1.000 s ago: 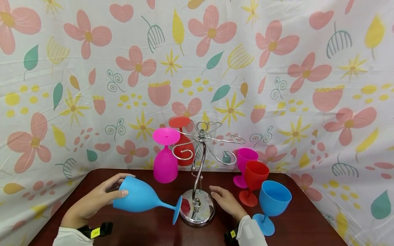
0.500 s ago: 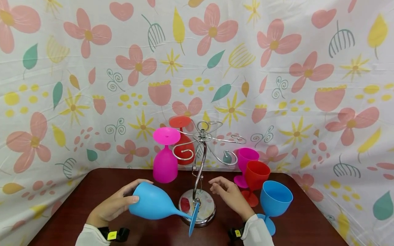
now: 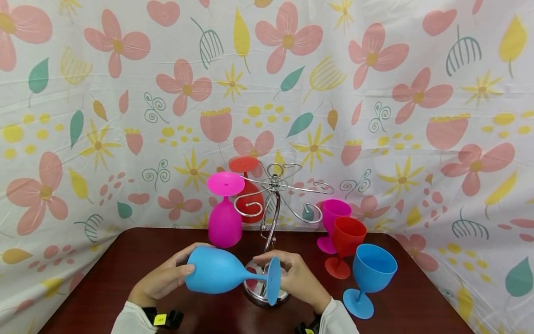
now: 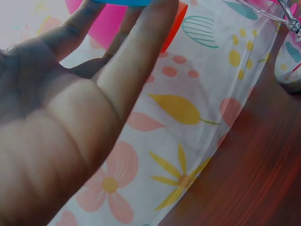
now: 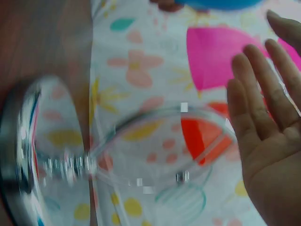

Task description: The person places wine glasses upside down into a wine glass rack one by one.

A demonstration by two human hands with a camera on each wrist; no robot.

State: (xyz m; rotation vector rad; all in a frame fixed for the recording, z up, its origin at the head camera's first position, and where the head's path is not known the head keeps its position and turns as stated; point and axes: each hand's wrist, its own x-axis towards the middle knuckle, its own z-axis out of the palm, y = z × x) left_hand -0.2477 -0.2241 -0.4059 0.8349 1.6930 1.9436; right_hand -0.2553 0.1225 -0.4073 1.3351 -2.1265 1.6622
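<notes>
My left hand point(image 3: 162, 278) grips the bowl of a blue plastic goblet point(image 3: 219, 271), thumb on the near side. The goblet lies sideways in the air, its foot pointing right. My right hand point(image 3: 302, 280) is at the foot end, its fingers partly hidden behind the foot. In the right wrist view the fingers of the right hand point(image 5: 273, 132) are extended, with a gap to the blue goblet point(image 5: 221, 4). Behind both hands stands a chrome goblet rack point(image 3: 273, 215). On its left arms a magenta goblet point(image 3: 225, 227) and a red goblet point(image 3: 250, 204) hang upside down.
To the right, a magenta goblet point(image 3: 335, 213), a red goblet point(image 3: 348, 236) and a second blue goblet point(image 3: 374, 264) stand upright in a row on the dark wooden table point(image 3: 400, 306). A flowered cloth point(image 3: 125, 93) hangs behind the table.
My left hand has carried the blue goblet rightward, its stem now nearly level and its foot in front of the rack's base. My right hand has risen and moved left to the foot.
</notes>
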